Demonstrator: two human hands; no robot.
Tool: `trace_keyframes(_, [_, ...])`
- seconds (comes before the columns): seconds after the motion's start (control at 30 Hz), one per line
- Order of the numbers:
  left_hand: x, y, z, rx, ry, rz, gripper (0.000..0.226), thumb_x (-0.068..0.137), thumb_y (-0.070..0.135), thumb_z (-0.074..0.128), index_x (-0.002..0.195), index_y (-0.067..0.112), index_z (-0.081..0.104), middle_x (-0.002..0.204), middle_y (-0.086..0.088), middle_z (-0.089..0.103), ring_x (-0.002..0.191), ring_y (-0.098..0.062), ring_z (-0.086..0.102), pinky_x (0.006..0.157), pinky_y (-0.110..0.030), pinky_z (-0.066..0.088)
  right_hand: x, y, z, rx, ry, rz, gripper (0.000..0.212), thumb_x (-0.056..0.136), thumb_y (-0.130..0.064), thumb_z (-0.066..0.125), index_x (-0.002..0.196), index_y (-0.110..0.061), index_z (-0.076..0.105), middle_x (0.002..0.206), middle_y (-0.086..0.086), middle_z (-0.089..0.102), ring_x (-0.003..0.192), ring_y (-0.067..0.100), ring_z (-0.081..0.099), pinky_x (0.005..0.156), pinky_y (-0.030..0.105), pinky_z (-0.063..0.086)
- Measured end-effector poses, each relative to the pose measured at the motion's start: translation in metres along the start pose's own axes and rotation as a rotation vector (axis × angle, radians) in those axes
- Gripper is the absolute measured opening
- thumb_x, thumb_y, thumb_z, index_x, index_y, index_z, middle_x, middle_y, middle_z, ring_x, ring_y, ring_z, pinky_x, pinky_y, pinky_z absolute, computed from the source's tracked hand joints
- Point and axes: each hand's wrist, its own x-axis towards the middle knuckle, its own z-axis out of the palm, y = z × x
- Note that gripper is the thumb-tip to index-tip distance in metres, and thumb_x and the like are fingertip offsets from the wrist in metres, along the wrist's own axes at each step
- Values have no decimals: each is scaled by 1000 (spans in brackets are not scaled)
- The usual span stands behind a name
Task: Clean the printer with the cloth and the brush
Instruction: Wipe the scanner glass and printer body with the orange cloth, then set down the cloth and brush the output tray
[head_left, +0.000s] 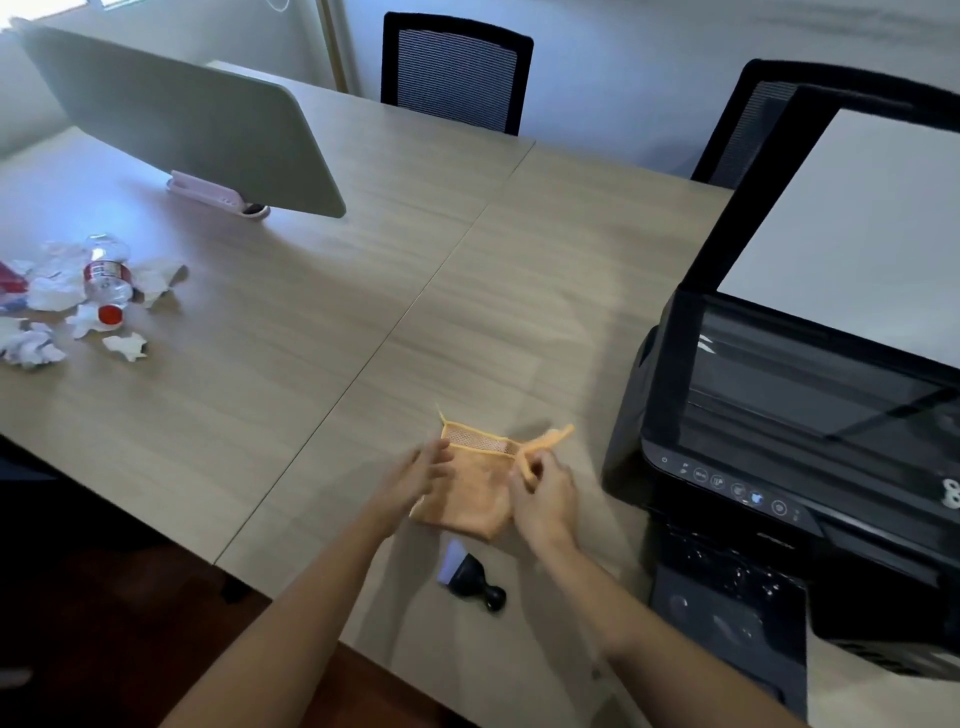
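Note:
An orange cloth (475, 491) with a mesh edge lies on the wooden table (291, 332) in front of me. My right hand (543, 499) pinches the cloth's right corner and lifts it. My left hand (421, 475) rests on the cloth's left edge with its fingers apart. A small black brush (475, 579) with pale bristles lies on the table just below the cloth, between my forearms. The black printer (769, 467) stands at the right, its scanner lid (852, 218) raised and the glass showing.
Crumpled paper (36, 348) and a crushed plastic bottle (106, 278) lie at the table's left. A grey desk divider (176, 119) stands at the back left. Two black mesh chairs (454, 73) sit behind the table.

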Motion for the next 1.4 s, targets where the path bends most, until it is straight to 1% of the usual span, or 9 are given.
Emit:
trace_keyframes(0.1, [7, 7, -5, -282, 62, -202, 51, 99, 52, 26, 99, 17, 63, 85, -4, 69, 72, -21, 64, 55, -30, 56, -4, -19, 20, 28, -342, -153, 20, 87, -29, 64, 100, -13, 66, 100, 0, 67, 90, 15, 60, 78, 24, 44])
trace_keyframes(0.17, [10, 3, -11, -3, 153, -149, 49, 93, 56, 38, 92, 19, 70, 82, -8, 73, 78, -30, 65, 69, -39, 55, -4, -16, 27, -100, -512, -229, 40, 95, -37, 51, 121, -8, 61, 121, 3, 62, 112, 18, 57, 94, 25, 40])
trace_keyframes(0.27, [7, -11, -17, 707, 281, 94, 53, 90, 29, 57, 138, 11, 46, 133, -18, 54, 122, -36, 51, 102, -45, 41, 3, 4, 31, -405, -509, -329, 44, 101, -34, 34, 135, -11, 50, 147, 6, 43, 138, 26, 34, 111, 38, 27])
trace_keyframes(0.47, [-1, -28, -2, 1321, -118, 228, 51, 97, 25, 44, 145, 31, 30, 163, 5, -1, 150, -28, 0, 116, -57, 13, 1, 43, 22, -821, -635, -363, 50, 103, -29, 24, 152, -22, 17, 162, -7, 5, 149, 19, -4, 116, 53, -2])
trace_keyframes(0.73, [9, -18, 42, 1312, -266, 239, 59, 93, 37, 54, 146, 42, 28, 163, 9, 0, 150, -30, -7, 116, -65, 1, 4, 75, -26, -853, -511, -257, 48, 102, -34, 23, 149, -29, 24, 161, -11, 12, 149, 24, -1, 116, 54, -1])
trace_keyframes(0.87, [15, -6, 35, 1195, -286, 234, 51, 90, 25, 60, 138, 35, 47, 160, 6, 24, 148, -28, 15, 118, -55, 12, -21, 68, -27, -758, -354, -394, 42, 97, -37, 36, 135, -22, 47, 148, 4, 39, 134, 30, 35, 107, 45, 29])
trace_keyframes(1.03, [10, -2, 14, 771, -112, 315, 24, 87, 7, 64, 109, 14, 71, 111, -13, 71, 99, -27, 67, 91, -32, 51, -63, 66, 1, -689, -459, -393, 44, 85, -52, 51, 104, -13, 58, 113, 13, 56, 106, 31, 50, 86, 39, 39])
trace_keyframes(1.2, [-17, -1, 8, 610, 96, 317, 8, 86, 21, 66, 81, 20, 72, 66, 4, 67, 51, 2, 57, 60, -28, 48, -75, 68, -9, -540, -529, -238, 34, 90, -33, 55, 114, -8, 52, 118, 17, 55, 108, 31, 51, 85, 36, 41])
trace_keyframes(1.4, [-61, -35, 67, 483, 77, 174, 35, 96, 34, 50, 69, 21, 68, 56, 5, 59, 58, -8, 54, 60, -27, 40, -110, 100, -126, -115, -318, 45, 18, 85, -27, 63, 78, -25, 47, 75, -4, 65, 65, 9, 57, 58, 20, 41])
